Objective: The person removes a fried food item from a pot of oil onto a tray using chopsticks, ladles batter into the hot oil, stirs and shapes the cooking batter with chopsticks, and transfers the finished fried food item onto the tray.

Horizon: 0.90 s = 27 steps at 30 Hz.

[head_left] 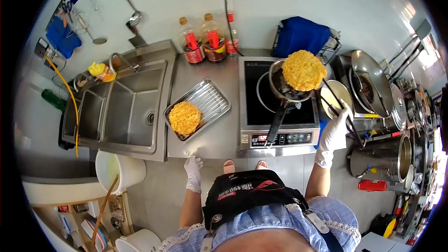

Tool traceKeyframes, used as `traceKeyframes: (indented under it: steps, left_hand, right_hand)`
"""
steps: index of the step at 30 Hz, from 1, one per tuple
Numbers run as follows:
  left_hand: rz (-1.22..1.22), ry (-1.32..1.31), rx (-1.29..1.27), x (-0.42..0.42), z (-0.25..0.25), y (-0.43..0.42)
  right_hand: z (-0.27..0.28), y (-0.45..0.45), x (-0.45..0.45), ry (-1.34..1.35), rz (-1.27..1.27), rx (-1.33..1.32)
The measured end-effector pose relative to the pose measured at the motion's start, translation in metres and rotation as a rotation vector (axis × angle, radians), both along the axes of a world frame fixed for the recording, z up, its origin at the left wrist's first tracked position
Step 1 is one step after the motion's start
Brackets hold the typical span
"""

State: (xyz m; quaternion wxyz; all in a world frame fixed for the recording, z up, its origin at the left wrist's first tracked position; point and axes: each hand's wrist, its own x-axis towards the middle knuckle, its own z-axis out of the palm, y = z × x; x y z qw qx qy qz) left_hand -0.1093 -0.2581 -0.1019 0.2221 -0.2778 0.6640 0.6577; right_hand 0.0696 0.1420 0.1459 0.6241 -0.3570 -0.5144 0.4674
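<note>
My gloved right hand (334, 133) is closed around long black chopsticks (334, 97). At their far end a golden, round fried cake (304, 70) with a noodle-like texture is held up over a small pan (278, 84) of dark oil. The pan sits on an induction cooker (255, 98), its black handle pointing toward me. My gloved left hand (193, 173) hangs by the counter's front edge, fingers apart, holding nothing. Beyond it, a second fried cake (185, 117) lies in the near left part of a metal tray with a wire rack (212, 100).
A double sink (135, 98) lies to the left, with a yellow bottle (101, 71) behind it. Sauce bottles (214, 37) stand at the wall. Right of the cooker are a bowl of pale liquid (337, 94), a wok (380, 79) and a tall steel pot (380, 161). A white bucket (133, 172) stands below left.
</note>
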Motion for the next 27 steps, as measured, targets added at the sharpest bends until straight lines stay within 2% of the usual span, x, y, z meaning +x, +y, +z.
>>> traceKeyframes:
  steps: [1,4,9,14,22,27]
  left_hand:
    - [0.024,0.001,-0.010,-0.001,0.003,-0.003]
    - [0.058,0.007,0.005,-0.003,0.010,-0.018]
    - [0.058,0.023,0.010,-0.004,0.016,-0.037]
    - [0.029,0.007,0.010,-0.003,0.020,-0.056]
    - [0.016,-0.048,0.023,-0.003,0.020,-0.083]
    - [-0.002,-0.051,-0.012,-0.011,0.018,-0.095]
  right_hand:
    - [0.011,-0.008,-0.004,-0.093,-0.001,0.001]
    - [0.011,-0.022,-0.029,0.122,0.173,0.007]
    - [-0.023,-0.056,-0.086,0.265,0.388,-0.085]
    - [-0.052,-0.132,-0.146,0.160,0.528,-0.281]
    - [-0.139,-0.196,-0.191,0.216,0.730,-0.545]
    - [-0.163,-0.208,-0.199,0.181,0.727,-0.549]
